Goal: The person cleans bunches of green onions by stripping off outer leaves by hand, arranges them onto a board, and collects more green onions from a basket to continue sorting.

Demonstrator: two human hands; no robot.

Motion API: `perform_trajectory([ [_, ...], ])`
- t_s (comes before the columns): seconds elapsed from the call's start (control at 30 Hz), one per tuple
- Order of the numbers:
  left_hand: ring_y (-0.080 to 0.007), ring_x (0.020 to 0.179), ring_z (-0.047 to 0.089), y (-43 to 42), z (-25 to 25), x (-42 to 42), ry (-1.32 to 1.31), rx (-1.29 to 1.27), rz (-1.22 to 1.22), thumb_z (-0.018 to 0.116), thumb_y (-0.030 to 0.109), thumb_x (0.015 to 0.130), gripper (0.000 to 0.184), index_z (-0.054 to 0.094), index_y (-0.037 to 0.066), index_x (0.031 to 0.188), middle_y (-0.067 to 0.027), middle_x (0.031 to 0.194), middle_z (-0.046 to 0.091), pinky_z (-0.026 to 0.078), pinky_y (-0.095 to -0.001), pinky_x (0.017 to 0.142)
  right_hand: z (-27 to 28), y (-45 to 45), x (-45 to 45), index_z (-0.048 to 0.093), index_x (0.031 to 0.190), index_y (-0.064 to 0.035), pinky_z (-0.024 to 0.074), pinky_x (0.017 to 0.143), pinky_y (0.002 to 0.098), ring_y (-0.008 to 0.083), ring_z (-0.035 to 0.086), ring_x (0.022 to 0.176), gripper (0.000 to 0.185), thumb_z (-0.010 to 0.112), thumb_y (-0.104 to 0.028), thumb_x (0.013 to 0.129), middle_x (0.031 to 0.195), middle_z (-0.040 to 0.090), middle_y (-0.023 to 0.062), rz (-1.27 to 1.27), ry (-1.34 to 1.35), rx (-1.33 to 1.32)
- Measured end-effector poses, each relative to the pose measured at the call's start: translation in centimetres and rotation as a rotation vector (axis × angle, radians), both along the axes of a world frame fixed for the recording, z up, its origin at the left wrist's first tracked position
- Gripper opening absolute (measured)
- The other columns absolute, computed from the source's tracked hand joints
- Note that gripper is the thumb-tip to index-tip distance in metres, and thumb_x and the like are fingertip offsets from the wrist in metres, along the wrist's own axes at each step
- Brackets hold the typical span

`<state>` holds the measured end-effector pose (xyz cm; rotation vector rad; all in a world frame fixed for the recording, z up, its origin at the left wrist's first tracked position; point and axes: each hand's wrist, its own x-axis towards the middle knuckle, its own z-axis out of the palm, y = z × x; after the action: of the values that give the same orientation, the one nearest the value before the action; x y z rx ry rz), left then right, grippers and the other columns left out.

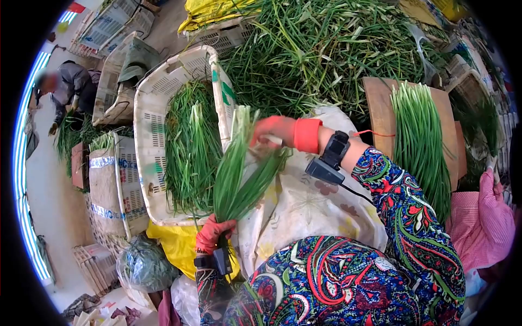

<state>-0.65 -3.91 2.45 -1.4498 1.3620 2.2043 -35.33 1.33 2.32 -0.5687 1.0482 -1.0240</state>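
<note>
My left hand (215, 233), in a red rubber glove, is closed around the lower leafy part of a bunch of garlic chives (231, 182). The bunch stands roughly upright over my lap, its pale stem ends at the top. My right hand (277, 133), also gloved in red, is beside those stem ends. Motion blurs its fingers, so their grip is unclear. Just left of the bunch, more chives (190, 155) lie inside a white plastic crate (142, 122). Farther right, a neat row of chives (418, 130) rests on a brown board (380, 117).
A large heap of loose chives (326, 49) spreads ahead. A stained patterned cloth (321, 206) covers my lap. Another person (76, 84) bends at far left, and a pink-checked sleeve (481, 217) reaches in from the right. Wrapped crates (106, 179) stand left.
</note>
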Motion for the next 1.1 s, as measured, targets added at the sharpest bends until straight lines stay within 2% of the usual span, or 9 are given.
perform_trajectory([
  [0.27, -0.0117, 0.045, 0.047, 0.1, -0.6, 1.0, -0.007, -0.011, 0.009, 0.066, 0.01, 0.074, 0.014, 0.055, 0.005, 0.08, -0.0035, 0.063, 0.055, 0.037, -0.0241, 0.043, 4.5, 1.4, -13.9, 0.046, 0.118, -0.0013, 0.0455, 0.056, 0.0196, 0.0064, 0.051, 0.062, 0.037, 0.05, -0.022, 0.088, 0.084, 0.054, 0.0005, -0.795, -0.586, -0.147],
  [0.4, -0.0129, 0.045, 0.046, 0.0, -1.8, 1.1, 0.062, 0.04, -0.016, 0.064, 0.013, 0.075, 0.013, 0.054, 0.004, 0.076, -0.0046, 0.06, 0.053, 0.037, -0.0248, 0.044, -7.3, 5.7, -11.8, 0.023, 0.132, 0.002, 0.0339, 0.098, 0.0343, 0.026, 0.04, 0.117, 0.08, 0.062, -0.039, 0.076, 0.126, 0.042, 0.0174, -0.173, 0.42, 0.05],
  [0.5, -0.0139, 0.044, 0.044, -0.3, -2.9, 2.1, 0.083, 0.097, -0.027, 0.062, 0.013, 0.075, 0.014, 0.052, 0.004, 0.073, -0.0053, 0.058, 0.051, 0.035, -0.025, 0.044, -9.2, 8.5, -4.0, 0.003, 0.139, -0.0045, 0.0278, 0.102, 0.035, 0.0302, 0.022, 0.13, 0.111, 0.071, -0.044, 0.061, 0.141, 0.02, 0.0202, 0.211, 0.975, 0.067],
  [0.67, -0.0145, 0.044, 0.043, -0.2, -2.7, 1.3, 0.139, 0.181, 0.008, 0.061, 0.011, 0.075, 0.014, 0.051, 0.003, 0.072, -0.0059, 0.057, 0.049, 0.034, -0.0255, 0.044, -9.9, 5.4, 2.4, 0.046, 0.121, -0.0136, 0.0388, 0.091, 0.0367, 0.0326, 0.046, 0.111, 0.058, 0.066, -0.027, 0.068, 0.117, 0.049, 0.0192, 0.002, 0.875, -0.384],
  [0.77, -0.0135, 0.044, 0.043, -0.1, -2.4, 1.4, 0.082, 0.101, -0.022, 0.062, 0.012, 0.075, 0.014, 0.052, 0.003, 0.073, -0.0051, 0.056, 0.049, 0.033, -0.0248, 0.044, -10.5, 4.2, 3.0, 0.057, 0.099, -0.011, 0.045, 0.079, 0.0365, 0.0314, 0.055, 0.091, 0.027, 0.06, -0.019, 0.073, 0.094, 0.059, 0.0149, 0.284, 1.266, -0.048],
  [0.87, -0.0122, 0.045, 0.044, -0.3, -2.6, 2.0, 0.005, 0.005, -0.114, 0.063, 0.013, 0.075, 0.014, 0.054, 0.004, 0.075, -0.0036, 0.056, 0.05, 0.033, -0.0236, 0.044, -12.6, 3.1, -2.3, 0.056, 0.09, -0.0054, 0.0464, 0.072, 0.0342, 0.0288, 0.056, 0.079, 0.014, 0.049, -0.01, 0.078, 0.081, 0.057, 0.0127, -0.431, 0.893, -0.617],
  [0.9, -0.0121, 0.045, 0.044, -0.2, -2.6, 2.0, 0.015, 0.018, -0.079, 0.064, 0.013, 0.074, 0.014, 0.054, 0.004, 0.076, -0.0033, 0.056, 0.05, 0.033, -0.0237, 0.044, -13.1, 2.1, -6.1, 0.058, 0.087, -0.0042, 0.0461, 0.067, 0.033, 0.0259, 0.055, 0.076, 0.015, 0.049, -0.012, 0.079, 0.077, 0.055, 0.011, -0.487, 1.244, -0.824],
  [0.97, -0.0119, 0.045, 0.045, -0.1, -2.4, 2.0, 0.038, 0.043, -0.019, 0.067, 0.013, 0.073, 0.016, 0.055, 0.004, 0.079, -0.0028, 0.057, 0.051, 0.034, -0.0238, 0.044, -7.4, 2.6, -10.1, 0.06, 0.086, -0.0071, 0.0407, 0.054, 0.0255, 0.0139, 0.047, 0.059, 0.019, 0.046, -0.019, 0.081, 0.071, 0.055, 0.0042, -0.724, 0.41, 0.046],
  [1.1, -0.0109, 0.046, 0.046, -0.4, -2.4, 1.9, -0.009, 0.034, -0.003, 0.07, 0.012, 0.071, 0.019, 0.056, 0.004, 0.081, -0.0013, 0.059, 0.052, 0.036, -0.0238, 0.044, -1.2, 1.2, -10.3, 0.056, 0.111, -0.008, 0.0447, 0.061, 0.0244, 0.0116, 0.052, 0.065, 0.034, 0.052, -0.024, 0.081, 0.081, 0.061, 0.0011, -0.378, 0.729, -0.044],
])
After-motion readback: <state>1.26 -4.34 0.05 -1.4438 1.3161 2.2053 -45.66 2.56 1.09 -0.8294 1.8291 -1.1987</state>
